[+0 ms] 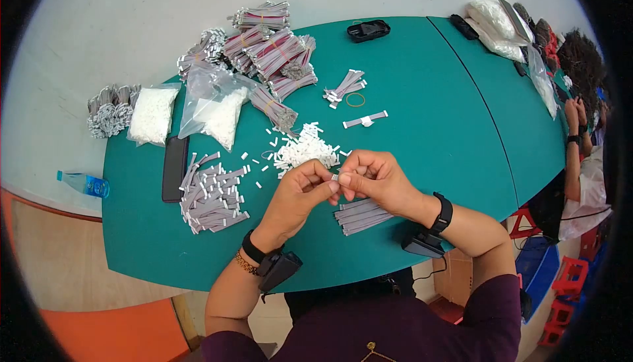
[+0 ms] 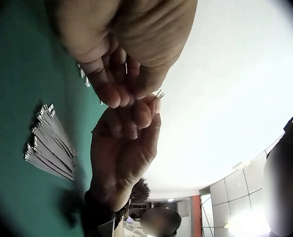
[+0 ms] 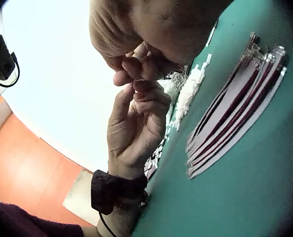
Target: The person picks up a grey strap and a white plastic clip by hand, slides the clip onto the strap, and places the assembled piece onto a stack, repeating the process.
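In front of the body, the fingertips of the left hand (image 1: 298,198) and the right hand (image 1: 381,181) meet. Between them shows a small white connector (image 1: 335,177), pinched by the left thumb and finger. Thin metal wire ends (image 2: 160,94) stick out at the right fingertips in the left wrist view; the rest of this piece is hidden in the right hand. Beneath the right hand lies a row of grey flat cables (image 1: 361,217), seen with metal ends in the right wrist view. Just beyond the hands is a heap of white connectors (image 1: 306,148).
Finished-looking short cables (image 1: 214,194) with white ends pile up at left, beside a black phone-like slab (image 1: 175,169). Bags of white pieces (image 1: 153,115) and cable bundles (image 1: 273,52) stand behind. A rubber band (image 1: 355,100) and a black case (image 1: 368,30) lie farther back.
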`<action>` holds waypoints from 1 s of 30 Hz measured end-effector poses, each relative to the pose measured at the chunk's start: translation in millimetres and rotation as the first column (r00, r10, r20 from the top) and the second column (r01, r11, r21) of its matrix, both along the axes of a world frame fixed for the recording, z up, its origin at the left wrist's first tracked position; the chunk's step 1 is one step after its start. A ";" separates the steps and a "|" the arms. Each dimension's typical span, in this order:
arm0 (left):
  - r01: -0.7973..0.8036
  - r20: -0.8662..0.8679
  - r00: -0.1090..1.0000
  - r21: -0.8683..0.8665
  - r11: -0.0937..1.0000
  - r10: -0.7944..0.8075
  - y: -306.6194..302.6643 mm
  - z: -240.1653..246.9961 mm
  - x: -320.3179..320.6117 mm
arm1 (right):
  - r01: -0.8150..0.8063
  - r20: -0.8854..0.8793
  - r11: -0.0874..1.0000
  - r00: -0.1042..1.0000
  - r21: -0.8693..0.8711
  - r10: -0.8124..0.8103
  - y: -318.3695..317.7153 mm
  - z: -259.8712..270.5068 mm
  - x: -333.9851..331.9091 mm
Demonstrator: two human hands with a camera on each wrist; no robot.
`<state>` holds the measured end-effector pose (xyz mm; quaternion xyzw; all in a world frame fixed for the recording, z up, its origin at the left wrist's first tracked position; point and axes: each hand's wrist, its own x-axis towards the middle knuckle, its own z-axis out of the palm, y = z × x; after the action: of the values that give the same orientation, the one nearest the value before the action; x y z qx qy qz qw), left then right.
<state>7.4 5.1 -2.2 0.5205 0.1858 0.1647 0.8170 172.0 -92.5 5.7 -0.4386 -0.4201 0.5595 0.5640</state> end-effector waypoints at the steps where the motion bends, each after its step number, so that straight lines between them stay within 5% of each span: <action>1: -0.007 0.007 1.000 -0.020 1.000 0.008 0.4 0.9 -0.6 | 0.002 0.003 1.000 1.000 -0.003 -0.002 0.3 0.5 1.1; 30: -0.055 0.016 0.998 -0.065 0.996 0.056 2.3 5.7 -3.0 | -0.003 0.118 0.999 0.993 0.048 -0.003 1.0 -2.8 -1.0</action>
<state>4.4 7.4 3.4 0.4869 0.1981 0.1857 0.8302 171.0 -91.5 2.9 -0.4571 -0.4660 0.5223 0.5487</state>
